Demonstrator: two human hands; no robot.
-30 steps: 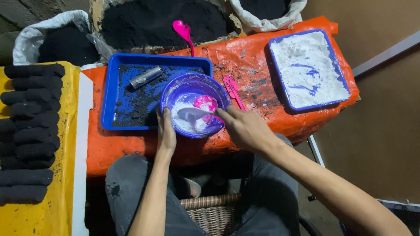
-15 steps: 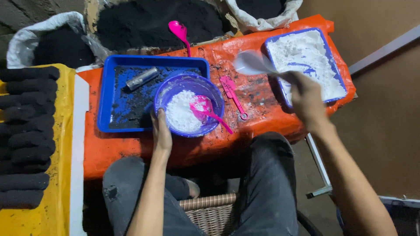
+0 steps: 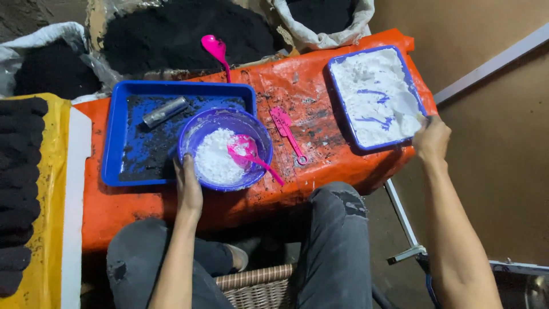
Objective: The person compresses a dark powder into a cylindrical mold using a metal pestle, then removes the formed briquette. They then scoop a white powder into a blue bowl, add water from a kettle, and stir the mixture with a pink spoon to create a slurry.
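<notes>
We see our left hand gripping the near rim of the purple bowl, fingers hooked over its edge; the bowl sits on the orange-covered worktop, overlapping the blue tray dusted with black powder. Inside the bowl lie white powder and a pink spoon. Our right hand is closed on a pale scoop dipped into the tray of white powder; the scoop is blurred and whitened, so we cannot make out its shape. The black sacks behind are cut off at the top edge.
</notes>
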